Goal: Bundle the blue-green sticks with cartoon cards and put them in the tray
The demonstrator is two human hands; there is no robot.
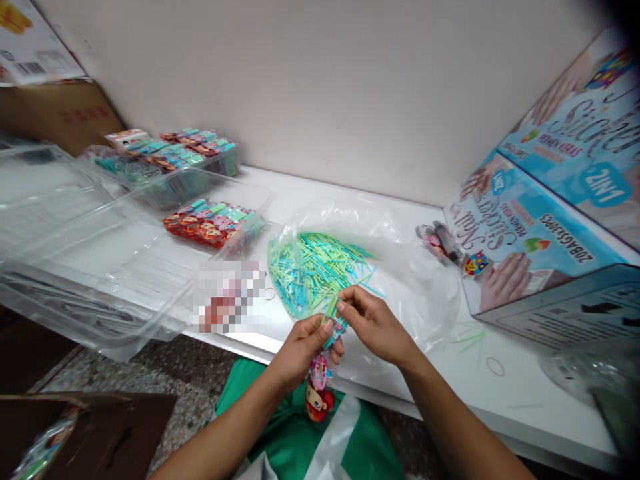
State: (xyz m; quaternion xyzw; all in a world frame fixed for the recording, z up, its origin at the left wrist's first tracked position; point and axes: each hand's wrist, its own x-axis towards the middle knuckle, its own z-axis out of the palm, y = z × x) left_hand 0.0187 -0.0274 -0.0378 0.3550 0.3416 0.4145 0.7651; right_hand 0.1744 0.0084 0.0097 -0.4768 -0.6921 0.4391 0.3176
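My left hand is closed around a small bundle of thin green and blue plastic sticks at the table's front edge. From its fingers hangs a pink packet with a red-haired cartoon head, over my lap. My right hand pinches the upper right side of the same bundle. Just beyond both hands, a heap of loose green and blue sticks lies in a clear plastic bag. The fingers partly hide the bundle's lower end.
Left stands a clear plastic tray, near packed cartoon packets and a further filled tray. Nail-sticker boxes fill the right. Rubber bands and stray sticks lie on the white table. A brown carton sits below left.
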